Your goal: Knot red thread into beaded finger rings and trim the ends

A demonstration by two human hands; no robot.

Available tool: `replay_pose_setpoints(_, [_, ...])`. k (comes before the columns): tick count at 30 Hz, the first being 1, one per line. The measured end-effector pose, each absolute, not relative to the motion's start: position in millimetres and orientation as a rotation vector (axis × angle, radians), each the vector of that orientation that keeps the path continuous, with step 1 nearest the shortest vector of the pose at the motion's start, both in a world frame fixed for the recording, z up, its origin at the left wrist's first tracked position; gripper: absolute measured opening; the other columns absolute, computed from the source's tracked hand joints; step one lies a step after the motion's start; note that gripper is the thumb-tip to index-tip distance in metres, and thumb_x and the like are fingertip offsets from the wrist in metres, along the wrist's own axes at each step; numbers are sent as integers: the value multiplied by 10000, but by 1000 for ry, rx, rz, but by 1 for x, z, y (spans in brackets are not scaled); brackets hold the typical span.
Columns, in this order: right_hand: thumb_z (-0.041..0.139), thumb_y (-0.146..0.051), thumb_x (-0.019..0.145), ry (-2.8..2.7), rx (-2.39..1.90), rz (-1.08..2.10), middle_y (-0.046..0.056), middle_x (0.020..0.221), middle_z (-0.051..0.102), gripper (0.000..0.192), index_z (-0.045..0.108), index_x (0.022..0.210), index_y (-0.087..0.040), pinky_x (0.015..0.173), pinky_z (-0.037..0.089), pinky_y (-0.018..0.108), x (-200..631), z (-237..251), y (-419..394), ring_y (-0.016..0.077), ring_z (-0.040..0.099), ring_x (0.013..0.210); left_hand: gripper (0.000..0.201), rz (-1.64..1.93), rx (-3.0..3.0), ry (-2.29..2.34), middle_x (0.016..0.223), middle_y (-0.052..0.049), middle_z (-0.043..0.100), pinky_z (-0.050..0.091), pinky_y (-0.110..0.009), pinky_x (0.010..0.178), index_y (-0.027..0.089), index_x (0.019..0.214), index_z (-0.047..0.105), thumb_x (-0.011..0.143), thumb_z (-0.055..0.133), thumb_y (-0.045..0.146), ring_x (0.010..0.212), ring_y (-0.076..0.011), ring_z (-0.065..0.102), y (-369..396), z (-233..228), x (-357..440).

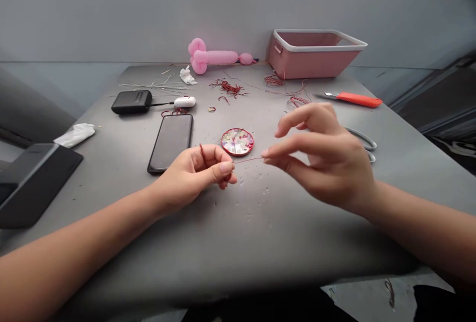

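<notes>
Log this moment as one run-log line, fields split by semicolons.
left hand: pinches red thread; right hand: pinches same thread; thread: spans between hands; red-rimmed dish: just beyond thread, on grey table

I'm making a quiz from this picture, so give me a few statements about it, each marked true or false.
1. A thin red thread runs between the left hand and the right hand. True.
2. The round dish sits on the phone. False: the dish is on the table, right of the phone.
3. The pink basket stands at the table's far side. True.
4. The balloon lies inside the basket. False: the balloon lies left of it.
</notes>
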State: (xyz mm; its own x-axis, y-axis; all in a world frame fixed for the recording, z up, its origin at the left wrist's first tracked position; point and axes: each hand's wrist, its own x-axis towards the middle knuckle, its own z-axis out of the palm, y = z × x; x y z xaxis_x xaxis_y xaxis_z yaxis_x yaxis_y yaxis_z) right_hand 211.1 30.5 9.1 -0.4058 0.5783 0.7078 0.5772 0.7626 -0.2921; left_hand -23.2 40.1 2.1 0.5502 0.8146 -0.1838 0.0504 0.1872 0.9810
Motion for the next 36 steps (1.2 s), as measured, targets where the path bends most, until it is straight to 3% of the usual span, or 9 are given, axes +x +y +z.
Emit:
replay_pose_setpoints(3, [715,-202,833,-2098,-943,299,25,949,566,63,698,824,-262,856,467,404,215,7,38,186,566,913,152,455,1477,826,714,-1,654,460,-235,654,168,788,583,844,651,291,678,-115,584,36,7,-23])
replay_pose_setpoints(5, [692,-178,842,-2151,-913,308,30,965,562,88,699,794,-250,876,461,407,213,6,37,195,555,951,119,342,1693,860,723,-1,641,449,-252,646,170,791,591,856,612,268,685,-128,572,32,9,-20])
replay_pose_setpoints(9, [619,-85,858,-2233,-780,11,54,983,558,205,696,743,-236,885,432,432,204,12,19,222,485,965,95,242,1967,982,699,20,608,420,-272,642,183,766,587,853,555,205,653,-129,526,26,9,-13])
replay_pose_setpoints(14, [637,-29,801,-2237,-639,-357,58,987,574,201,690,788,-223,809,436,381,202,17,-4,215,482,932,120,365,1558,1063,780,-13,677,458,-287,711,172,815,602,846,613,286,744,-150,603,32,7,-12])
replay_pose_setpoints(17, [655,-77,806,-2224,-646,-475,40,981,591,188,680,812,-263,751,437,369,205,15,-4,201,491,895,184,440,1355,999,758,-10,681,449,-260,690,166,803,606,832,673,335,699,-119,581,38,6,-16])
replay_pose_setpoints(23, [638,-39,801,-2199,-750,-249,25,792,583,272,668,842,-306,711,436,387,212,26,11,201,475,783,243,618,1218,895,698,2,666,430,-231,613,182,771,571,821,702,380,612,-95,542,39,4,-22])
replay_pose_setpoints(29, [653,-135,858,-2271,-853,9,36,894,541,155,692,769,-256,783,434,416,220,24,26,191,505,826,96,410,1860,828,755,-23,690,489,-270,699,192,787,620,863,567,216,722,-153,632,31,11,-21])
replay_pose_setpoints(33, [589,-9,838,-2314,-728,-274,47,932,560,262,670,747,-240,818,441,417,214,18,22,227,486,956,162,393,2293,913,817,-48,681,472,-309,732,191,783,623,838,480,137,769,-186,608,28,4,-16])
replay_pose_setpoints(36, [640,-34,809,-2315,-605,-527,35,950,600,222,658,762,-251,766,421,396,210,19,10,225,484,955,127,393,1999,1087,808,-40,687,462,-312,720,185,830,621,873,514,236,743,-180,600,32,0,-14])
